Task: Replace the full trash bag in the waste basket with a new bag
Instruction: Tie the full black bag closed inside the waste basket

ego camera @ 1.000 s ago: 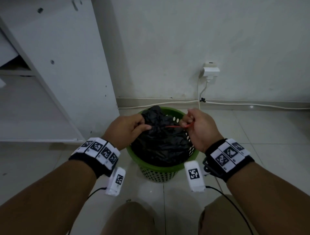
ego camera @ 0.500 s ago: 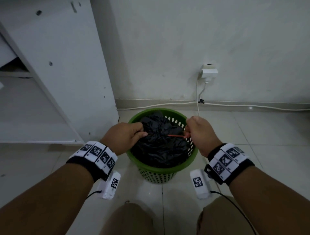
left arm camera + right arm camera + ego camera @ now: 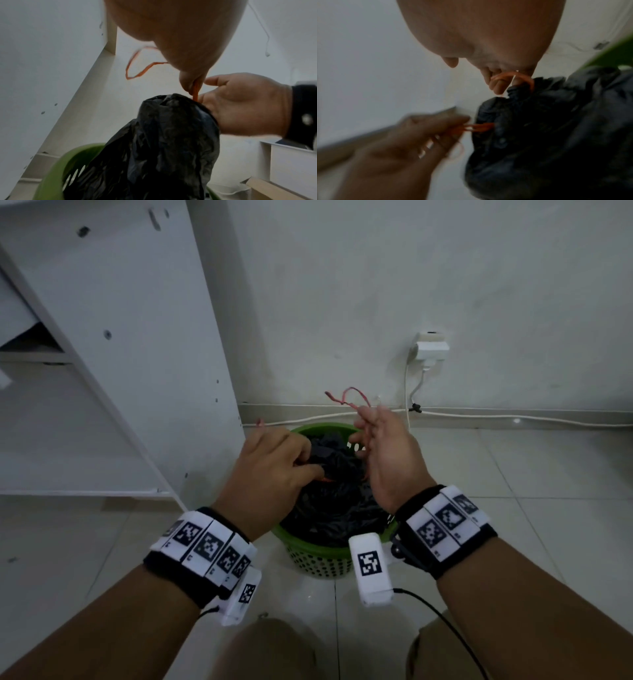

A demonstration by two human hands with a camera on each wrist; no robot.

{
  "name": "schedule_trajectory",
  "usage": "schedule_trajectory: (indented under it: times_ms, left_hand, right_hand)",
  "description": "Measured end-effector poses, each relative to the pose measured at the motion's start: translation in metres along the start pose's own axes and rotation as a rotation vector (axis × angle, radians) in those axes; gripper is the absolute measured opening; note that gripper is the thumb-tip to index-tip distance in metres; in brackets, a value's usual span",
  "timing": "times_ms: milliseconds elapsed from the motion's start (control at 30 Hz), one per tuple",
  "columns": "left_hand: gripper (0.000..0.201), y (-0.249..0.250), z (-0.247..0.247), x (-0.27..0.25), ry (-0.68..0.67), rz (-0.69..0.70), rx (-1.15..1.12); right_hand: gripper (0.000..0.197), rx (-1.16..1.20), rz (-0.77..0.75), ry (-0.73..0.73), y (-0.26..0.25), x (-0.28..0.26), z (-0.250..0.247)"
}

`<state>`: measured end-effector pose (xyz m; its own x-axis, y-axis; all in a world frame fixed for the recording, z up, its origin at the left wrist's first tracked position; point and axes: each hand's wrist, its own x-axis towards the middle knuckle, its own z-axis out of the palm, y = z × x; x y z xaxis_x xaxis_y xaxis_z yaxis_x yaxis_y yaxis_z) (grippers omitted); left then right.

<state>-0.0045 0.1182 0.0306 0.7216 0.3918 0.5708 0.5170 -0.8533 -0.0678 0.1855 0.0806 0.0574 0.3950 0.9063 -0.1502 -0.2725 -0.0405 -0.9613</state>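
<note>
A green perforated waste basket (image 3: 310, 544) stands on the tiled floor by the wall, holding a full black trash bag (image 3: 335, 508). The bag's neck (image 3: 163, 108) is gathered shut and stands above the rim. My left hand (image 3: 277, 470) pinches the red drawstring (image 3: 195, 92) right at the neck. My right hand (image 3: 387, 453) is raised beside the bag, and a loop of the red drawstring (image 3: 349, 397) curls up from its fingers. In the right wrist view the drawstring (image 3: 510, 75) wraps round the curled right fingers (image 3: 498, 86), and the blurred left hand (image 3: 419, 135) pulls a strand taut.
A white cabinet side panel (image 3: 120, 337) stands close on the basket's left. On the wall behind, a socket with a plugged charger (image 3: 430, 349) feeds a white cable (image 3: 513, 419) that runs along the skirting. My knees (image 3: 274, 652) are at the bottom edge.
My hands have come closer together over the bag. The right hand has risen and carried the drawstring up into a loop; before, the string was stretched level between both hands.
</note>
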Motion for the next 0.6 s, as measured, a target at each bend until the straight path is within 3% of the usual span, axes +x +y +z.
schedule_trajectory:
  times_ms: [67, 167, 300, 400, 500, 600]
  left_hand:
    - [0.013, -0.001, -0.007, 0.005, 0.111, -0.005, 0.02]
    - [0.015, -0.005, -0.009, 0.011, 0.135, -0.013, 0.008]
    - [0.024, -0.011, -0.005, 0.019, 0.144, -0.063, -0.041]
    - [0.027, -0.013, 0.007, 0.024, 0.063, -0.084, -0.087]
    - [0.031, -0.009, 0.022, 0.026, -0.074, -0.302, -0.233]
    - [0.023, -0.01, 0.032, 0.028, -0.284, -0.457, -0.465]
  right_hand:
    - [0.047, -0.289, -0.018, -0.092, 0.01, 0.0, 0.004]
    - [0.059, -0.822, -0.292, -0.335, 0.034, -0.006, 0.001]
    - [0.052, -0.868, -0.376, -0.44, 0.049, -0.019, -0.005]
    - [0.055, -0.982, -0.515, -0.437, 0.058, -0.023, -0.01]
    - [0.043, -0.976, -0.509, -0.391, 0.065, -0.025, -0.013]
    - [0.029, -0.797, -0.393, -0.342, 0.066, -0.023, -0.015]
